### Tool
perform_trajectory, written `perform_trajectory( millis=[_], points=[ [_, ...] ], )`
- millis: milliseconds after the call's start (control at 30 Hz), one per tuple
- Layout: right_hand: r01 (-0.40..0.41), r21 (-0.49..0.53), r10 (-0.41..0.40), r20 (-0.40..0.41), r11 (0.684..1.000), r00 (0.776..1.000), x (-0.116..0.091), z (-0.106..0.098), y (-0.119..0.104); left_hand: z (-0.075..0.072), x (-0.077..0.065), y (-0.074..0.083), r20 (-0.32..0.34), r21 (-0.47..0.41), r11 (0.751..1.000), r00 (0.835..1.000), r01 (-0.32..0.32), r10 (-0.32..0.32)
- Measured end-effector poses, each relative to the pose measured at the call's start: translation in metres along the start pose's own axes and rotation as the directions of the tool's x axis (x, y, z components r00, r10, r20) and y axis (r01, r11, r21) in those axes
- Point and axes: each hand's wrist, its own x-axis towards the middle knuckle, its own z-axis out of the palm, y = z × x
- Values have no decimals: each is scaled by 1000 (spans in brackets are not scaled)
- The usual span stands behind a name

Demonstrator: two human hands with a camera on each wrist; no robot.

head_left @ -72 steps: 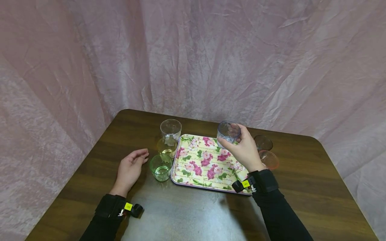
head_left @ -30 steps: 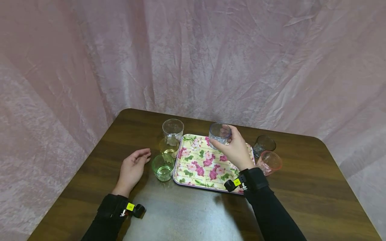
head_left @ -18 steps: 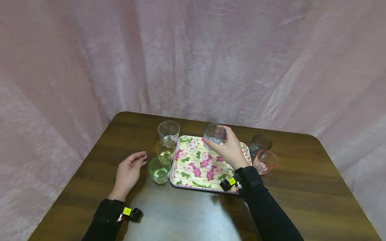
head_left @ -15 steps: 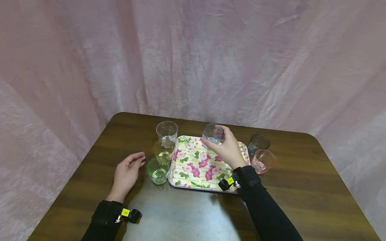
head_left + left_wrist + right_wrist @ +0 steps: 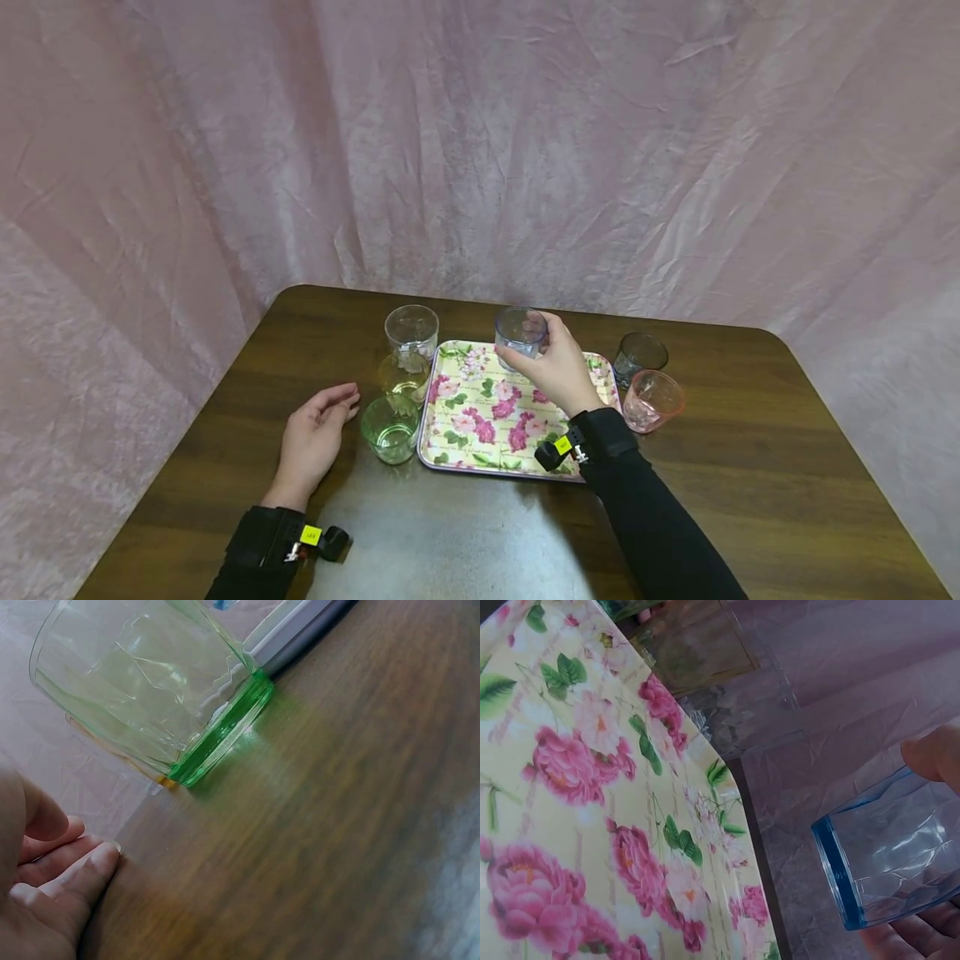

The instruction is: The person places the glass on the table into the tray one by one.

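At the left of the bench (image 5: 187, 492), the left hand (image 5: 309, 442) lies low with its palm turned inward, its fingers loosely bent and close to one another, holding nothing. Its forearm, in a dark sleeve, reaches in from the near side, and its fingertips point toward a green glass (image 5: 391, 432) just beside them.

Behind the green glass, in a row along the tray's left edge, stand a yellow glass (image 5: 405, 379) and a clear glass (image 5: 412, 329). All three are upright, and likely rigid and easily knocked.

Next comes the flowered tray (image 5: 468, 408), flat on the bench; its surface looks smooth and shiny, so a base would probably slide on it.

Toward the tray's far edge, the blue glass (image 5: 516, 333) is held raised; whether it is wholly over the tray I cannot tell. It should be light but stiff, perhaps slippery and breakable. The faceted wall seems the best hold, leaving the thick blue base free. The right hand (image 5: 558, 367) is clamped there, thumb on one side and fingers on the other, its arm slanting in from the near right.

Farther right, a smoky glass (image 5: 639, 358) and a pink glass (image 5: 652, 402) stand beside the tray, the pink one nearer the person.
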Motion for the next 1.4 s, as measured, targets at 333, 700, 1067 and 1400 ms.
perform_trajectory(
  millis=[333, 700, 1067, 1400],
  points=[
    [-2, -26, 1, -26, 1000, 1000, 8, 9, 0, 3, -1, 4, -2, -27, 1000, 1000, -2, 2],
    [-36, -14, 36, -10, 999, 999, 16, 20, 3, 1, -2, 2, 0, -24, 1000, 1000, 5, -5],
    [-40, -15, 40, -11, 999, 999, 19, 25, 4, 1, 0, 3, -10, -24, 1000, 1000, -3, 3],
    [-43, 21, 43, 9, 999, 999, 23, 36, 4, 1, 0, 3, -14, -26, 1000, 1000, 2, -2]
  ],
)
